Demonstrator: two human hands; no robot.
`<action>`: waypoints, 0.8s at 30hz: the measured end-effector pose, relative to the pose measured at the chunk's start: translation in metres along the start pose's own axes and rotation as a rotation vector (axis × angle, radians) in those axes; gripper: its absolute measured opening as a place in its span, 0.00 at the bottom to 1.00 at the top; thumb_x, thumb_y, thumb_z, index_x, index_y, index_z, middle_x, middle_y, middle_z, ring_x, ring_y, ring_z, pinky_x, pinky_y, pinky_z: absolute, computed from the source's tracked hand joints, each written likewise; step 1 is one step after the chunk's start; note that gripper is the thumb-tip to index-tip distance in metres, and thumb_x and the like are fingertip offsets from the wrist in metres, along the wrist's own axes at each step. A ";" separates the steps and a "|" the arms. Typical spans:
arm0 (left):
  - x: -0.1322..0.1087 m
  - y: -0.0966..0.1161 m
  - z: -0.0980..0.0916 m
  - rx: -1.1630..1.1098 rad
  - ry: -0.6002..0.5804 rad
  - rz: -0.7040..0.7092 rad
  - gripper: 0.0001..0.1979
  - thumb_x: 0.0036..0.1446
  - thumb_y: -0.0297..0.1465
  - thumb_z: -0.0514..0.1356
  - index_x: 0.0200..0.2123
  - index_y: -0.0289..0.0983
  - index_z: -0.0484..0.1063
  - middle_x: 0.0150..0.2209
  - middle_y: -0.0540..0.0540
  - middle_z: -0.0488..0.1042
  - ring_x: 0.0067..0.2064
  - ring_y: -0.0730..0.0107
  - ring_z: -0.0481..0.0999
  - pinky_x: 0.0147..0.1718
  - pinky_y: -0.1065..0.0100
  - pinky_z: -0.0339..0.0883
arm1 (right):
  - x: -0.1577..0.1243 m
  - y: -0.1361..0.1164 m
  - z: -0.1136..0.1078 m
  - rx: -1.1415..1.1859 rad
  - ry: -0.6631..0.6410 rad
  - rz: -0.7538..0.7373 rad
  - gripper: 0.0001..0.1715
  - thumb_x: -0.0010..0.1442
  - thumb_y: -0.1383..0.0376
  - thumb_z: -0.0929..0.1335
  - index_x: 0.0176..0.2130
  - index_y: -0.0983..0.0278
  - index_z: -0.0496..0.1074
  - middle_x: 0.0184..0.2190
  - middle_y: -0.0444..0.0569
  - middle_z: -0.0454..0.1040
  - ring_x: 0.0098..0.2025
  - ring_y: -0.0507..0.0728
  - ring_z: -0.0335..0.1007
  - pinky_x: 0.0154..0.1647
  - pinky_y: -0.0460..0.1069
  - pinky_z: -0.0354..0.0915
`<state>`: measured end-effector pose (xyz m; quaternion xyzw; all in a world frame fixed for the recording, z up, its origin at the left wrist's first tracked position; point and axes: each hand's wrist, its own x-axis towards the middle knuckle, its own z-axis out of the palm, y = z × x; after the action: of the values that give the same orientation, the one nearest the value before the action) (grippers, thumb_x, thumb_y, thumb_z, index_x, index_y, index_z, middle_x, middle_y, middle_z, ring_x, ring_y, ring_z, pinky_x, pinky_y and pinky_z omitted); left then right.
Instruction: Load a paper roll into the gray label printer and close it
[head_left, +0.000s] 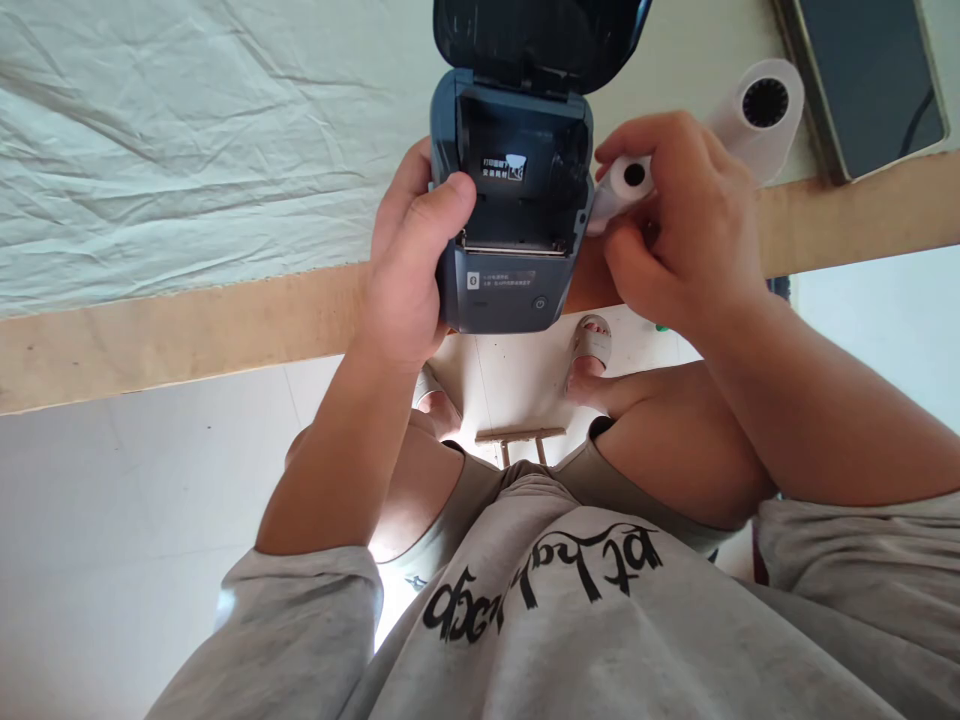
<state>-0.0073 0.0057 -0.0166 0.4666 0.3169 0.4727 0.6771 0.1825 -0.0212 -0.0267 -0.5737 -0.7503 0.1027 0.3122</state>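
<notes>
Nearest is the person's gray printed shirt (585, 640), with a wooden stool (520, 436) showing between the legs. Beyond it, the left hand (411, 255) grips a dark-blue portable label printer (502, 292) over the front edge of the surface (172, 328), its thumb on the compartment rim. The right hand (690, 215) grasps a small white paper roll (616, 195) just beside the printer; whether they touch is unclear. Farther out, the printer's black lid (525, 40) is flipped open, and a larger white roll (731, 125) stands near a smartphone (874, 80).
</notes>
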 end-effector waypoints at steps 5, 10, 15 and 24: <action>-0.001 0.000 -0.001 -0.028 -0.001 -0.006 0.09 0.51 0.40 0.57 0.34 0.43 0.69 0.39 0.47 0.74 0.54 0.44 0.64 0.41 0.53 0.64 | -0.003 -0.001 0.004 -0.055 0.043 -0.013 0.16 0.48 0.65 0.66 0.40 0.61 0.64 0.39 0.51 0.63 0.36 0.52 0.61 0.27 0.45 0.59; -0.002 0.001 0.000 -0.010 -0.005 -0.022 0.08 0.52 0.39 0.56 0.34 0.43 0.68 0.39 0.47 0.74 0.46 0.49 0.70 0.42 0.51 0.64 | -0.005 0.000 0.004 -0.037 0.070 -0.080 0.18 0.48 0.69 0.64 0.42 0.60 0.62 0.37 0.49 0.64 0.38 0.52 0.62 0.31 0.46 0.62; 0.001 0.000 -0.003 -0.004 -0.026 -0.011 0.10 0.49 0.42 0.57 0.34 0.45 0.69 0.38 0.47 0.74 0.46 0.46 0.69 0.38 0.51 0.64 | -0.007 -0.001 0.004 0.006 0.039 -0.102 0.20 0.44 0.70 0.64 0.41 0.61 0.61 0.37 0.48 0.65 0.35 0.51 0.62 0.31 0.46 0.63; 0.002 -0.003 -0.001 -0.005 0.011 -0.007 0.09 0.48 0.42 0.56 0.32 0.47 0.69 0.38 0.49 0.74 0.48 0.46 0.68 0.37 0.52 0.63 | -0.007 0.005 -0.001 0.183 0.055 -0.072 0.31 0.48 0.66 0.66 0.50 0.53 0.53 0.43 0.46 0.64 0.34 0.49 0.64 0.24 0.43 0.59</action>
<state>-0.0069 0.0073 -0.0200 0.4613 0.3210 0.4737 0.6781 0.1881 -0.0266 -0.0314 -0.5180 -0.7490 0.1436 0.3875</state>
